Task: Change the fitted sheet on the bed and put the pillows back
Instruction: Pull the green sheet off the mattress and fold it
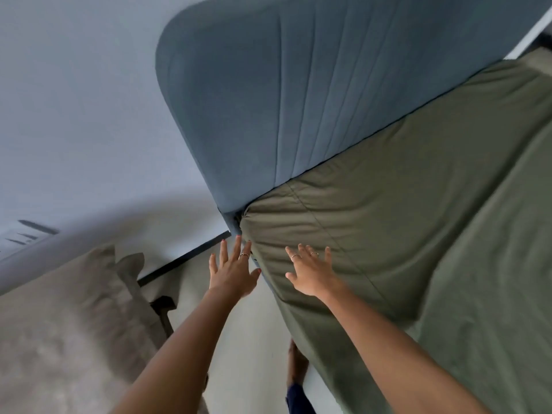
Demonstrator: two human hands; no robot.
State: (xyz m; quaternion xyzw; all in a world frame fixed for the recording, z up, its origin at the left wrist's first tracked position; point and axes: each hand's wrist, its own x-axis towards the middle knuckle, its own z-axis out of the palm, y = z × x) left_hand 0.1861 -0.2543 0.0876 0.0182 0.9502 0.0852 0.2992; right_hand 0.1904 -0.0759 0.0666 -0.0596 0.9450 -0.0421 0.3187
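Both hands reaching at frame centre, left hand point(234, 271) fingers spread apart beside the green fitted sheet point(403, 234) corner, right hand point(310, 271) lying flat, fingers apart, on it, blue headboard point(283, 100) standing above

Fitted sheet point(418, 234): plain olive green, no print. Headboard point(283, 100): dusty blue upholstery with parallel stitched channel lines. Wall point(74, 100): pale blue-grey. Pillows point(74, 309): beige-grey fabric, unpatterned. Floor point(254, 354): off-white. Skirting strip point(185, 258): black. Left hand point(233, 273): red nail polish, 1 thin metallic ring. Right hand point(310, 273): 2 thin metallic rings.
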